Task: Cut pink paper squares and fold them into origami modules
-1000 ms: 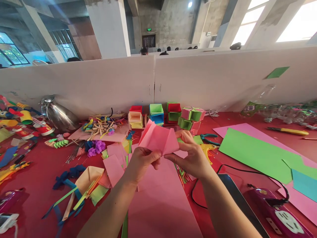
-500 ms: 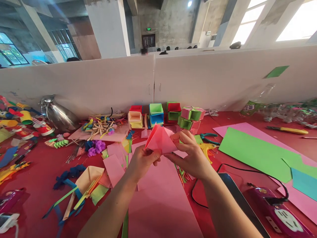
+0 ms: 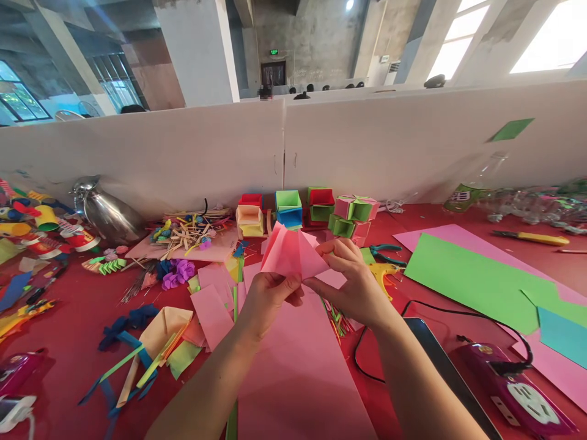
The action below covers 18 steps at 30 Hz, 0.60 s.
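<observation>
A folded piece of pink paper [image 3: 293, 253] is held up between my two hands, its layers standing partly apart in peaked flaps. My left hand [image 3: 275, 290] pinches its lower edge, thumb in front and the other fingers curled behind. With thumb and fingertips, my right hand [image 3: 351, 278] grips the right corner. Below them a large pink sheet [image 3: 307, 366] lies on the red table. Just beyond the held paper stand small folded paper boxes, among them a cream one [image 3: 250, 219] and a blue and green one [image 3: 288, 211].
To the right lie a yellow glue gun [image 3: 383, 275], pliers [image 3: 387, 253], a green sheet [image 3: 472, 281], a dark phone-like slab [image 3: 444, 373] and a purple power strip [image 3: 518, 388] with its cable. At left are a steel jug [image 3: 110, 211], sticks and paper scraps [image 3: 165, 342]. A white partition [image 3: 192, 153] stands behind.
The pink paper's left flap has swung outward to the left, so its layers stand wider apart. Both hands keep their grip in nearly the same place.
</observation>
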Motion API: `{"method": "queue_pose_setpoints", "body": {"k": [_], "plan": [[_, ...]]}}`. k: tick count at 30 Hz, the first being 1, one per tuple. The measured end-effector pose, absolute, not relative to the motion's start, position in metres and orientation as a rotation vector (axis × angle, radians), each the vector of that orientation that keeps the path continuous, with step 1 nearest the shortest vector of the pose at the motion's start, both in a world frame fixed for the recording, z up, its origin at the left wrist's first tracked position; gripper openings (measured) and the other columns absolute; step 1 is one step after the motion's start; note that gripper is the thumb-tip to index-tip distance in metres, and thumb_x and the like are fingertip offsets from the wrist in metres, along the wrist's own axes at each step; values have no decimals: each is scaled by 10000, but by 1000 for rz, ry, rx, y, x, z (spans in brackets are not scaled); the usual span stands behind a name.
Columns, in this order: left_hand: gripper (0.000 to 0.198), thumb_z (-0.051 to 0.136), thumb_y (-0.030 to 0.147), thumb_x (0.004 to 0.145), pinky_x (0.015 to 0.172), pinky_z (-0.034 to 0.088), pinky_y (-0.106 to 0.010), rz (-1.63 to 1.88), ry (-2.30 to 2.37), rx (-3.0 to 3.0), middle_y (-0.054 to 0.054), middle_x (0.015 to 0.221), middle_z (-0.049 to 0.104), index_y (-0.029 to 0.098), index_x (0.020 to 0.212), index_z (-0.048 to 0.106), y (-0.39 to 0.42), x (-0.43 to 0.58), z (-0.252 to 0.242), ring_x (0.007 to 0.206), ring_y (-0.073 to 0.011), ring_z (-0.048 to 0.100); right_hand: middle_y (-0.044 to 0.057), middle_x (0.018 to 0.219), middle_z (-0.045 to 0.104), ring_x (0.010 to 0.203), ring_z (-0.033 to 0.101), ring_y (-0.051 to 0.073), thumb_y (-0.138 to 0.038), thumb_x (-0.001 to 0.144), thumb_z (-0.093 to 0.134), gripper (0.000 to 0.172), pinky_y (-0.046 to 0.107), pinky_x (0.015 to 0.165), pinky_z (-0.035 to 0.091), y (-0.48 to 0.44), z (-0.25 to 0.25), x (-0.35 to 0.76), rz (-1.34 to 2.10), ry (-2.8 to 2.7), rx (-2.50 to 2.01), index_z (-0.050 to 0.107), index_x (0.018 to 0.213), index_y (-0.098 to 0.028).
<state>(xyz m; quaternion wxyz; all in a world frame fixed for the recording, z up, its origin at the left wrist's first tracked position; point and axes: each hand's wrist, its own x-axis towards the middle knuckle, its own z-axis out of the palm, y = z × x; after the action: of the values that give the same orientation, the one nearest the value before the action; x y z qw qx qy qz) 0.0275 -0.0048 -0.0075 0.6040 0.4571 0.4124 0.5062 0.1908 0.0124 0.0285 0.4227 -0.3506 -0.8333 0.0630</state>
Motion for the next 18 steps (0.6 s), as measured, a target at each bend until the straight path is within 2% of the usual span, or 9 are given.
{"method": "queue_pose_setpoints", "body": {"k": [6,10,13,15,18], "plan": [[305,714,411,676,520,448,-222,1218,880,960,-8,548,604,127,579,663,-7,32,-8,480,-89,532,60,1033,565,992,506,243,-240,744,680,198,417,849,412,11,26,191,111,-2063,-909,518,858,-239],[278,746,396,653,536,471,-225,1240,865,878,-22,581,646,124,633,696,-6,32,-9,500,-92,561,81,1118,550,1086,483,260,-242,742,682,348,435,904,386,11,24,190,40,-2034,-902,493,1034,-243],[268,777,382,620,557,490,-227,1259,876,847,-26,600,668,125,657,710,-5,31,-10,516,-97,586,103,1160,531,1096,480,275,-284,725,700,439,443,885,397,12,22,187,-15,-1932,-917,462,1091,-237],[275,795,379,588,567,500,-231,1291,898,810,-25,597,672,125,653,711,-4,31,-11,520,-101,597,105,1110,551,1023,507,273,-312,706,718,420,431,827,416,13,19,184,-35,-1829,-966,476,1040,-231],[283,800,380,574,574,510,-241,1342,903,776,-29,596,676,121,647,709,-3,33,-13,516,-106,600,48,864,617,852,534,240,-324,730,707,223,407,762,411,12,17,179,39,-1809,-1043,527,827,-233]]}}
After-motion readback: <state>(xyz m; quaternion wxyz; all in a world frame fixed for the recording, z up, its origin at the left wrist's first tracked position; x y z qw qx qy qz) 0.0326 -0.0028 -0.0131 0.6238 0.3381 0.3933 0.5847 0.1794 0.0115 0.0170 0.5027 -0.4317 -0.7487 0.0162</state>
